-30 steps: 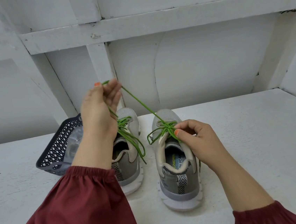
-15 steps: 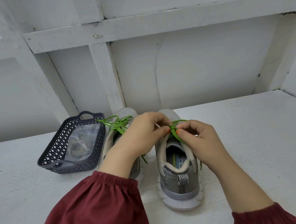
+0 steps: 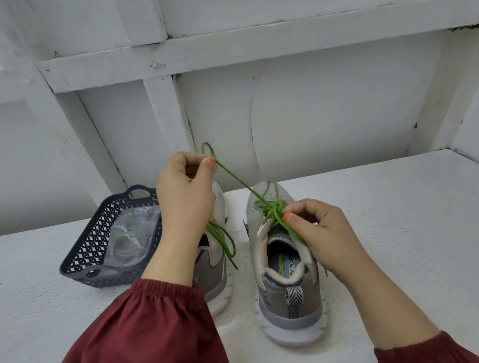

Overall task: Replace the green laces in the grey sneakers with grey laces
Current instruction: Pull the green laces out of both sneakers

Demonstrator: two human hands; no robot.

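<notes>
Left hand [image 3: 186, 192] pinches green cord lace [image 3: 238, 181], newly drawn upward | right hand [image 3: 323, 231] pinches it at grey mesh sneaker [image 3: 292, 303] | unlacing judged progressing

Soft, even, cool-white light fills the scene, fairly bright, its source out of sight. The right sneaker [image 3: 292, 303] casts only a faint shadow on the white table [image 3: 401, 238] along its sole. Left of it, clear plastic [image 3: 131, 237] in the basket [image 3: 86, 250] shows mild glare. Behind and above it, white beams [image 3: 247, 41] bow and splay outward. Over its toe the green lace [image 3: 231, 174] smears slightly; its insole print reads sharp.
</notes>
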